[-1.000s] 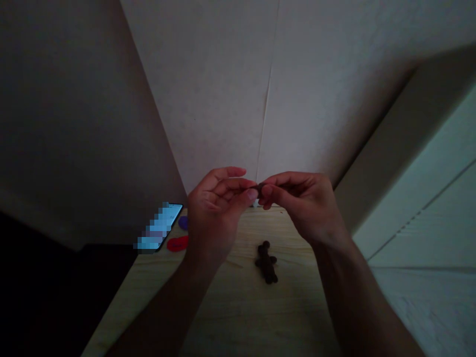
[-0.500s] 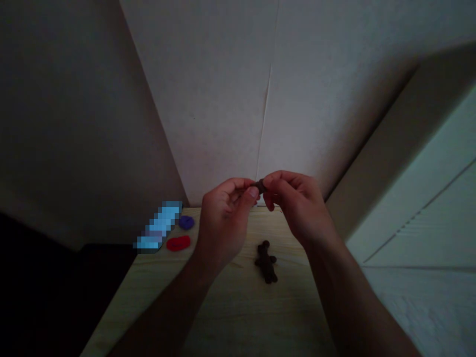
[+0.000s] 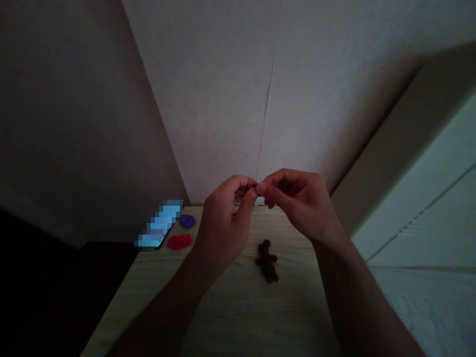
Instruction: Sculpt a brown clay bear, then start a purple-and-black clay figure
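My left hand [image 3: 228, 215] and my right hand [image 3: 297, 201] meet fingertip to fingertip above the far edge of the table. Between their pinched thumbs and fingers is a small piece of brown modelling clay [image 3: 256, 187], almost wholly covered by the fingertips. Below the hands, a dark brown clay figure [image 3: 267, 262] with a round head, short arms and legs lies flat on the wooden table [image 3: 230, 317]. To the left of my left hand lie a red clay piece [image 3: 179, 242] and a purple clay piece [image 3: 187, 221].
A phone [image 3: 161, 224] with a lit, blurred screen lies at the table's left edge. A pale wall [image 3: 215, 99] rises right behind the table. On the right stands a light-coloured piece of furniture [image 3: 420, 218].
My fingertips have closed in over the brown clay, which showed more plainly before. My right hand has turned slightly. The figure and other clay pieces lie as before.
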A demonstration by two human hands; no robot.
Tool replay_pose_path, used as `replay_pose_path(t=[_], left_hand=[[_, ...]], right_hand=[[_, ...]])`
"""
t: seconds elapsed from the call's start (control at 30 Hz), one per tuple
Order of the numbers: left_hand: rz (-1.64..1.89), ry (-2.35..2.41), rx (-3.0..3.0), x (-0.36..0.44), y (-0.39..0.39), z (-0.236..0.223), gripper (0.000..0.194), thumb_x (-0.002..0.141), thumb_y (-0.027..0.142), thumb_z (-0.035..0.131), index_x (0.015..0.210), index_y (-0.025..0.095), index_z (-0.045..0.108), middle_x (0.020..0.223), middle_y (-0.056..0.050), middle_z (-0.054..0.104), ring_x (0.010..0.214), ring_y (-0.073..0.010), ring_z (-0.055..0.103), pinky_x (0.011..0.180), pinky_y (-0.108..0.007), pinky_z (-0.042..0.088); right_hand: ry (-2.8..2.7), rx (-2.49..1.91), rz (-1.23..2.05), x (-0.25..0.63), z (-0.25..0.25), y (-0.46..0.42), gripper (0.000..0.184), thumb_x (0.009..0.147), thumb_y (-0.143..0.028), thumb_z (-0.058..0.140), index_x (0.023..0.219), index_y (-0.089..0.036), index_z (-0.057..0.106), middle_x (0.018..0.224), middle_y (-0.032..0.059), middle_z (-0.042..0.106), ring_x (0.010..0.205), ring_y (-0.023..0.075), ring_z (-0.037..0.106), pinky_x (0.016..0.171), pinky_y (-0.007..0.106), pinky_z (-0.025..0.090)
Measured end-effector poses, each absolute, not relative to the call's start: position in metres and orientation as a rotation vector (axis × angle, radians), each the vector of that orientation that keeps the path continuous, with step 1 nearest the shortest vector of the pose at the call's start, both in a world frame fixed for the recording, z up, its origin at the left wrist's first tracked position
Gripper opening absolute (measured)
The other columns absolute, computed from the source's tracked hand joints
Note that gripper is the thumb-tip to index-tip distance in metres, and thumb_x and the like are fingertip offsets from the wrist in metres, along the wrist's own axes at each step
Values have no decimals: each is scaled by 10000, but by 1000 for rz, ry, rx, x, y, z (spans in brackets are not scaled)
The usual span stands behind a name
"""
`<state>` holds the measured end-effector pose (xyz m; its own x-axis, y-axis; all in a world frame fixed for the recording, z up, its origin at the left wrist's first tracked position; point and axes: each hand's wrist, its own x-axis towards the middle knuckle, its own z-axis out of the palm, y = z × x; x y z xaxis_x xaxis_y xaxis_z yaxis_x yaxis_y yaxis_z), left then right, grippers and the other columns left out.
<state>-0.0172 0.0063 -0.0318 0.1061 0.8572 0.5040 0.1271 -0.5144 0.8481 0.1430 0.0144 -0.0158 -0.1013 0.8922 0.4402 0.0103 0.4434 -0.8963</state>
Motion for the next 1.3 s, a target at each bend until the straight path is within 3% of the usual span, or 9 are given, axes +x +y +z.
replay_pose_path(t=[0.2,0.37,0.53,0.8,1.0,1.17,1.3], left_hand=[[1438,929,1715,-14,5,-31,156,1003,272,608,1030,201,744,1008,-54,797,854,-200,716,762,-316,535],[1476,855,1512,-14,9,-27,165,960,355,689,936,192,701,904,-30,762,819,-173,690,717,-278,519],[1423,782,1435,-17,17,-32,256,904,401,772,801,175,708,725,4,698,701,-133,643,687,-259,497],[1420,712,1399,-17,20,-39,145,939,283,715,848,174,747,764,-4,699,743,-132,629,732,-263,475],[1463,654,1316,-17,23,-38,97,926,262,731,887,177,760,749,3,691,737,-127,627,750,-259,489],[1552,678,1358,-17,21,-35,24,885,219,785,897,202,797,737,22,697,711,-113,628,691,-229,494],[1490,603,1347,-17,23,-39,64,894,223,776,942,222,819,791,13,705,750,-117,613,737,-234,496]], right_hand=[[-1285,-777,1142,137,-18,17,229,782,-368,881,699,-183,775,646,2,678,583,107,528,530,256,398],[-1272,-726,999,134,-22,20,173,808,-339,880,722,-217,791,617,-37,657,573,90,524,559,244,431],[-1255,-696,1038,136,-25,22,143,754,-337,924,770,-221,842,644,-17,723,604,102,608,585,241,495],[-1075,-680,1251,136,-23,25,312,583,-326,1022,757,-191,800,648,-21,757,553,77,651,564,189,546],[-1187,-686,1049,134,-23,22,221,705,-330,963,780,-199,801,689,-13,764,616,95,682,617,208,581],[-1296,-718,974,133,-22,18,269,659,-245,986,895,-240,858,853,8,842,746,138,769,746,257,654],[-1328,-666,993,136,-24,20,209,688,-246,967,868,-257,862,798,-16,829,707,136,759,723,270,658]])
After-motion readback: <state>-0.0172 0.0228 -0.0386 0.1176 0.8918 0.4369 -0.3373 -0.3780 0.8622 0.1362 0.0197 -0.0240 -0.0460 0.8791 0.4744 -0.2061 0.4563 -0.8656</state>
